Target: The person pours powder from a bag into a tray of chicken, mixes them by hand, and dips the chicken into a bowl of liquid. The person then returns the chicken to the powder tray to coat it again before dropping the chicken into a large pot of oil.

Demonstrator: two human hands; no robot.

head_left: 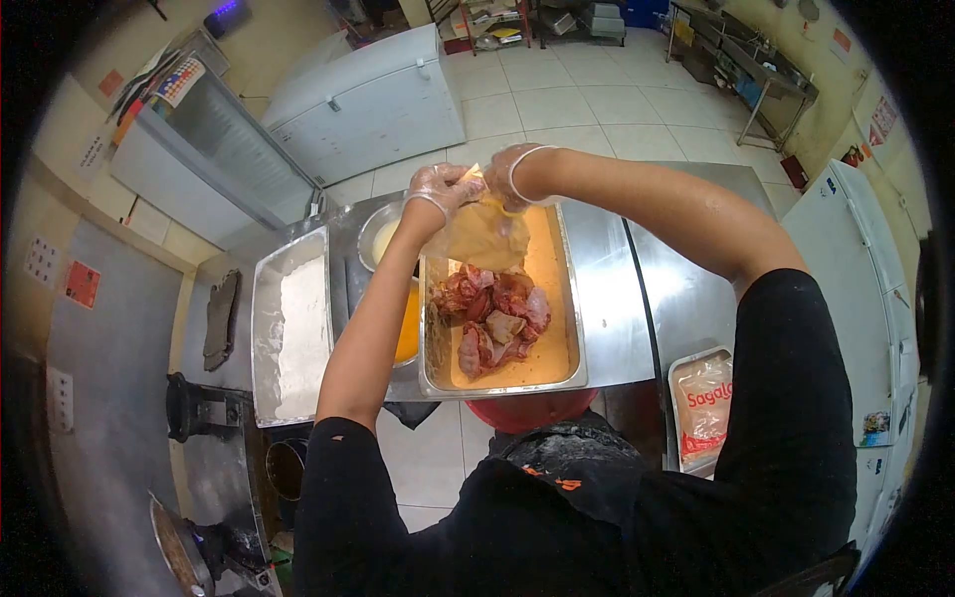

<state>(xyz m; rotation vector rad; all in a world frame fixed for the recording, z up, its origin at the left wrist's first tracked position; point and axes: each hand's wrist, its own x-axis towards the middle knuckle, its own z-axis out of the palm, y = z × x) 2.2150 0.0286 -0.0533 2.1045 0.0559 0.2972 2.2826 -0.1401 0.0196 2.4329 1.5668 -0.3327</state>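
Observation:
Both of my hands wear clear plastic gloves and are raised over the far end of a metal tray (580,338). My left hand (443,189) is closed on the top of a translucent plastic bag (482,237), smeared orange inside. My right hand (507,179) grips the same bag at its upper right, its fingers partly hidden. Beneath the bag, pieces of raw meat (505,310) lie heaped in the tray, on a layer of orange powder or batter (553,328) whose texture I cannot make out.
Left of the meat stands a tray of white flour (303,328). A bowl of orange liquid (409,328) and a bowl of pale liquid (382,241) sit between the trays. A tray with a labelled bag (704,398) is at the right. Beyond the table (609,298) stands a chest freezer (368,104).

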